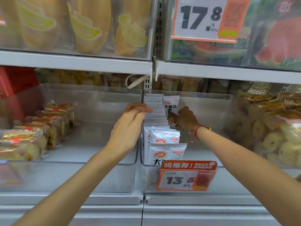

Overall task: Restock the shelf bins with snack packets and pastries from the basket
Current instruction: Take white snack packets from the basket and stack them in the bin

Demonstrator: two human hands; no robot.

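Observation:
A clear middle bin (pixel 208 101) holds a row of white snack packets (pixel 155 110) standing on edge along its left wall. My left hand (pixel 130 128) reaches over the bin's left wall, its straight fingers lying on the tops of the packets. My right hand (pixel 184 119) is inside the bin and pinches the lower part of one upright white packet (pixel 171 103) at the back of the row. More white packets (pixel 166 147) stand at the front of the bin. The basket is not in view.
The clear bin on the left (pixel 91 95) holds wrapped pastries (pixel 40 128) along its left side. A right bin (pixel 254 128) is piled with wrapped pastries. An orange price tag (pixel 185 178) hangs on the middle bin's front. A shelf (pixel 81 61) with more bins runs above.

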